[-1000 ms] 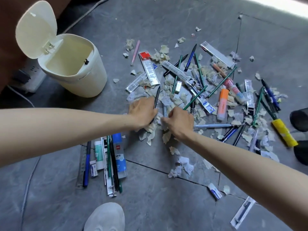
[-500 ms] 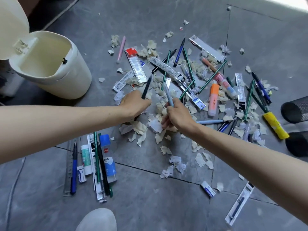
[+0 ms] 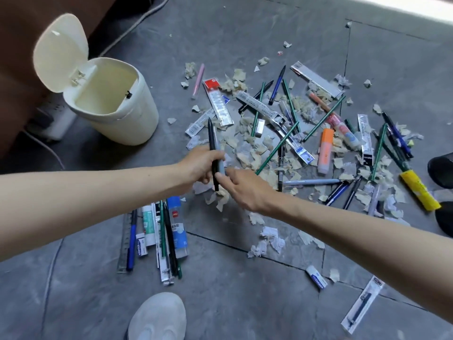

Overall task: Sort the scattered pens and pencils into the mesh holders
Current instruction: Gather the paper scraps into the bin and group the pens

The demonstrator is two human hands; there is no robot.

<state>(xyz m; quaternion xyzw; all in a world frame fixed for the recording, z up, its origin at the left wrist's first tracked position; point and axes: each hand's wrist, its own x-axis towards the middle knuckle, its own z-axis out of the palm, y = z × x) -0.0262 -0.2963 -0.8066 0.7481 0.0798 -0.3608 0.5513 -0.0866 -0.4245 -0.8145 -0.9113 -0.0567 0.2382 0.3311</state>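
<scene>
**Two pens held above the pile**

The left hand (image 3: 199, 165) is closed around two pens, a black pen (image 3: 210, 136) and a pale blue pen (image 3: 220, 163), which stand nearly upright at the centre of the frame. The right hand (image 3: 247, 192) is just beside it. Its thumb touches the lower part of these pens, but I cannot tell if it pinches them or only rests there. The other pens and pencils (image 3: 277, 148) lie scattered among paper scraps (image 3: 255, 153) on the grey floor (image 3: 220, 290), from centre to right. Two black mesh holders (image 3: 441, 170) are at the right edge, cut by the frame. A cream bin (image 3: 127, 119) with its lid open stands at upper left.
</scene>
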